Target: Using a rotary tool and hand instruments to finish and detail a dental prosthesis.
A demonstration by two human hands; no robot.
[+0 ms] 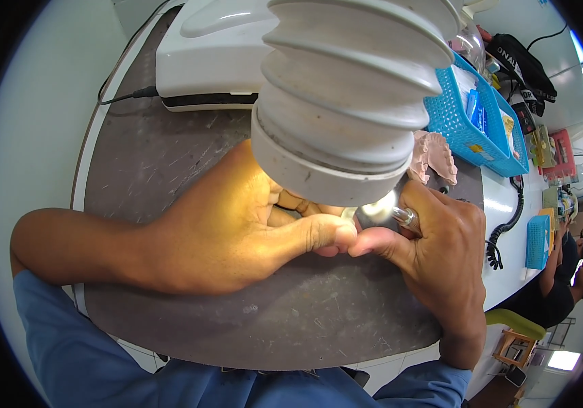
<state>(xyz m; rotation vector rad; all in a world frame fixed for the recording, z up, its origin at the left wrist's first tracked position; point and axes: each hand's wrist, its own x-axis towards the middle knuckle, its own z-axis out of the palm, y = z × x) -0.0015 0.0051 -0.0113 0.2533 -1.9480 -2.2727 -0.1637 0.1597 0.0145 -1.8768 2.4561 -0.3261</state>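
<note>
Under the mouth of a white ribbed suction hose (352, 88), my two hands meet with their thumb tips almost touching. My left hand (237, 231) is closed, pinching a small pale piece (348, 213) between thumb and fingers; its exact kind is too small to tell. In my closed right hand (437, 231) is a metal rotary handpiece (405, 217), its tip turned toward the pale piece. Bright glare hides the tip and any contact between the two. Just beyond my right hand lie pinkish plaster dental models (434, 156), partly covered by the hose.
A white machine (216, 47) with a black cable stands on the scratched grey worktop (291, 319) at back left. Blue baskets (475, 119) holding packets are at back right. A coiled black cord (502, 234) hangs at right. Farther right, other people (550, 289) sit at a bench.
</note>
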